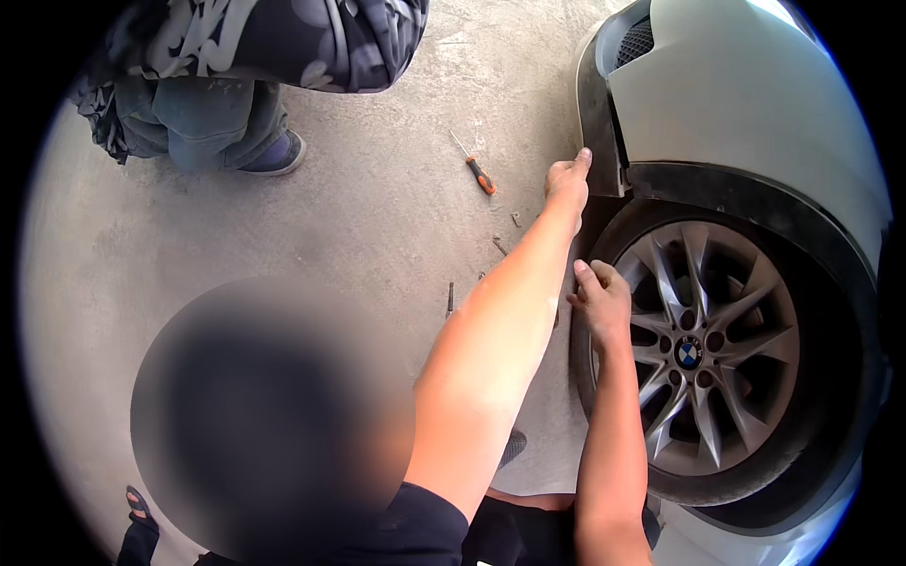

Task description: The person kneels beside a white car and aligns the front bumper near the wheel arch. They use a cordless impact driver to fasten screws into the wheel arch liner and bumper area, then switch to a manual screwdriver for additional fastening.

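My left hand (pixel 569 179) reaches forward to the edge of the car bumper's black lower trim (pixel 606 132), its thumb on top and its fingers curled against the trim, partly hidden. My right hand (pixel 597 292) is lower, beside the tire (pixel 613 226) and silver wheel (pixel 755 340), with thumb and forefinger apart and the other fingers loosely bent; nothing shows in it. Above the wheel are the black arch trim (pixel 727 193) and pale car body (pixel 736 85). An orange-and-black screwdriver (pixel 479 176) and small metal pieces (pixel 498 245) lie left of my hands.
Another person stands at top left, with patterned jacket (pixel 293 38), grey trousers (pixel 203 123) and shoe (pixel 276 151). A sandalled foot (pixel 139 502) shows at lower left. A dark, blurred round area (pixel 269 406) hides much of the lower left. Concrete floor (pixel 377 179) surrounds the wheel.
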`<state>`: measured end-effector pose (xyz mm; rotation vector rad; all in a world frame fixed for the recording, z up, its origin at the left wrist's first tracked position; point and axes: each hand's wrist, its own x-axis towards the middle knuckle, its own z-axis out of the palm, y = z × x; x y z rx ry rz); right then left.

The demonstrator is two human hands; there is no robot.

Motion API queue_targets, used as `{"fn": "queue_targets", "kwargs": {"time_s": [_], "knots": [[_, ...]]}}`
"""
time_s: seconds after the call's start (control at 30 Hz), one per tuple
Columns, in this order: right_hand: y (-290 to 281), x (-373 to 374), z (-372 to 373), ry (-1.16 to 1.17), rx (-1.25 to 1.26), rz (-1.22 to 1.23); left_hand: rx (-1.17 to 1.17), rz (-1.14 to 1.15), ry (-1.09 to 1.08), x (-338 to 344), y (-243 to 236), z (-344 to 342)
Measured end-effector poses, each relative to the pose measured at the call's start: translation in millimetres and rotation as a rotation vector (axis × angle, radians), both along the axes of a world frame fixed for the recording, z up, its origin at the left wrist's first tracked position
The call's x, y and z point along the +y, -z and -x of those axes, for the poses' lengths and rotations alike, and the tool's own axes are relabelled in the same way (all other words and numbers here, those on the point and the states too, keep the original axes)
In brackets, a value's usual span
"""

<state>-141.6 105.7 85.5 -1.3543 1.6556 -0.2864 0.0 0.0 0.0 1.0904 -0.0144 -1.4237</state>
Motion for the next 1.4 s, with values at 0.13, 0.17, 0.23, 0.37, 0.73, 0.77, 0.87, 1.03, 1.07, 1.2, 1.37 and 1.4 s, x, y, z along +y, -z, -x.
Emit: {"fn": "queue_targets", "kwargs": {"time_s": [0.13,0.17,0.23,0.37,0.73,0.77,0.87,1.03,1.07,1.2,1.37,1.4], "knots": [[-50.0,-31.7,-31.3,0.022,-0.074,0.284,0.069,-0.004,-0.077,-16.3,-17.7,-0.1],[-72.7,-37.1,-44.9,0.012,-0.084,0.342,0.073,-0.021,-0.123,-20.7,-20.2,2.3],[-100.4,-47.8,-63.9,0.077,-0.11,0.344,0.109,-0.071,-0.141,-38.4,-15.5,-6.9],[-116.2,-46.9,-81.9,0.306,-0.092,0.542,0.114,-0.151,-0.113,-50.9,-10.7,-4.7],[-141.2,-52.5,-87.6,0.363,-0.02,0.48,0.155,-0.163,-0.012,-43.3,-27.0,-19.7],[-138.8,-53.6,-85.5,0.371,-0.027,0.507,0.168,-0.147,0.003,-42.6,-26.8,-21.1],[-130.6,-56.5,-85.0,0.393,-0.038,0.565,0.22,-0.095,-0.064,-40.1,-23.1,-14.4],[-144.0,-47.9,-96.2,0.328,0.115,0.527,0.126,0.098,-0.069,-27.6,-25.7,-14.9],[-151.2,-45.6,-90.7,0.284,0.224,0.48,0.06,0.12,-0.092,-27.7,-30.0,-12.1],[-198.8,-27.4,-95.0,0.001,0.691,0.382,0.012,0.162,-0.047,-13.2,-42.6,-16.8],[-286.6,-14.4,-82.5,-0.302,0.975,1.221,-0.131,0.246,-0.105,-7.6,-43.5,-18.1],[-318.2,-24.1,-66.0,-0.406,1.235,1.325,-0.179,0.246,-0.108,-6.4,-40.7,-19.4]]}}
